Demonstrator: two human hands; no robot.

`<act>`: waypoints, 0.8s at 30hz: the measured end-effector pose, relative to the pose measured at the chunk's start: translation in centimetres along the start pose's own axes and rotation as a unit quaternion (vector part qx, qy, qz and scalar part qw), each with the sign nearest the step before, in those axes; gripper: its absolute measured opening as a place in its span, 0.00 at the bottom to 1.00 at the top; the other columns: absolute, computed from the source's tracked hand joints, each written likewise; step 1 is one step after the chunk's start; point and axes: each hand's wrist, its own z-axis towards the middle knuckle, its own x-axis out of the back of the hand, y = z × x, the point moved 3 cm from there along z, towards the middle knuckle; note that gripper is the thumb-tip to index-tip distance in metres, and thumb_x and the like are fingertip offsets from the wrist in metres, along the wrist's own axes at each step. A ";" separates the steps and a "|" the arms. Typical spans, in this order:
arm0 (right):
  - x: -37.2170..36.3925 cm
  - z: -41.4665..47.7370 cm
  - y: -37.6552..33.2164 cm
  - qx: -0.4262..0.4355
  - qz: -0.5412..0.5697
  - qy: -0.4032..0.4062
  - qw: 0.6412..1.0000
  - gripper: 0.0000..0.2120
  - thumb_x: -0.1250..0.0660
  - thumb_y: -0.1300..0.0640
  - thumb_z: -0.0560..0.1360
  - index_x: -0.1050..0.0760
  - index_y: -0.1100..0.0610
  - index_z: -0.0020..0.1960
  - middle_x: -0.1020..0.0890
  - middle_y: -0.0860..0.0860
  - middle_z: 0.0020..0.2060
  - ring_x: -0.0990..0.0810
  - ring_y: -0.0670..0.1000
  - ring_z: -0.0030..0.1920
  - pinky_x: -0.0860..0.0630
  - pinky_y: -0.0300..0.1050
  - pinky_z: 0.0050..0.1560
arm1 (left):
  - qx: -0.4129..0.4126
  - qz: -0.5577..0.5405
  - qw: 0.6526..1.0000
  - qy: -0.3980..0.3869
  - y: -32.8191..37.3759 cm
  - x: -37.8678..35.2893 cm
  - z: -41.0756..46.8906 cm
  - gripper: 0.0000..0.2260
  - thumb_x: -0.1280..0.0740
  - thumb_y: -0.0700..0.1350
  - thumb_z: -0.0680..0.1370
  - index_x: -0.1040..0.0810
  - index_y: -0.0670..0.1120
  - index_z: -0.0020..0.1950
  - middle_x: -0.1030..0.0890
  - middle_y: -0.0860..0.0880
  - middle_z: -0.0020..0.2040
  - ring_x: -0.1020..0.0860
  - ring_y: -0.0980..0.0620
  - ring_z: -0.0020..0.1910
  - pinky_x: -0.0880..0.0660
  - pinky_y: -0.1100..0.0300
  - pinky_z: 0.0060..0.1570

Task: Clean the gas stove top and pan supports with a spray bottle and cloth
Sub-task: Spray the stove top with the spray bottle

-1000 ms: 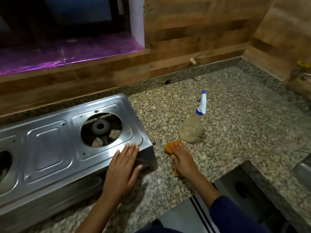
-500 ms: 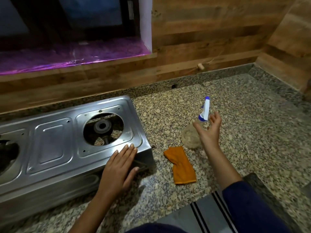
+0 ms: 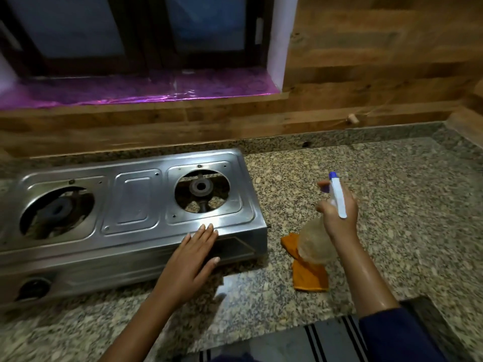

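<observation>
Nearest, the left hand point(image 3: 193, 259) lies flat on the front right edge of the gas stove point(image 3: 130, 202), fingers straight and close together, thumb spread down the front face. It looks like a bracing hold, and a sensible one: the thin steel body seems light enough to slide on the polished granite countertop point(image 3: 392, 218) under a wipe. Just right of the stove the orange cloth point(image 3: 311, 276) lies crumpled on the granite. It is soft and limp, best bunched in the palm. Above it, the right hand point(image 3: 338, 218) curls round the neck of the spray bottle point(image 3: 315, 242), one fingertip out in front by the trigger, the clear round body hanging tilted below. The bottle is probably light plastic, slippery if wet, so the neck is the sure grip. Farther back, the right burner opening point(image 3: 202, 190) stands bare. No pan supports show.
</observation>
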 end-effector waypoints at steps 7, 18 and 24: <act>-7.4 -5.9 -2.6 -0.139 0.015 -0.275 0.951 0.15 0.40 0.65 0.56 0.21 0.57 0.39 0.21 0.53 0.32 0.26 0.48 0.28 0.31 0.42 0.30 | 0.084 0.002 0.996 0.040 -5.3 2.8 -3.8 0.28 0.50 0.61 0.81 0.40 0.50 0.78 0.43 0.53 0.79 0.49 0.56 0.79 0.52 0.53 0.77; -12.5 -11.3 -5.3 -0.231 -0.004 -0.350 0.908 0.07 0.40 0.64 0.55 0.29 0.58 0.33 0.32 0.54 0.28 0.35 0.51 0.28 0.39 0.48 0.28 | 0.074 0.047 0.995 0.038 -7.9 3.6 -4.7 0.28 0.48 0.59 0.81 0.36 0.45 0.77 0.36 0.48 0.77 0.42 0.52 0.77 0.46 0.51 0.75; -16.4 -13.2 -9.4 -0.184 0.008 -0.404 0.896 0.05 0.40 0.66 0.56 0.31 0.62 0.33 0.32 0.56 0.28 0.34 0.52 0.28 0.39 0.49 0.31 | 0.047 0.046 0.998 0.022 -8.6 3.9 -5.0 0.28 0.50 0.60 0.82 0.38 0.46 0.78 0.39 0.49 0.78 0.43 0.52 0.78 0.45 0.51 0.74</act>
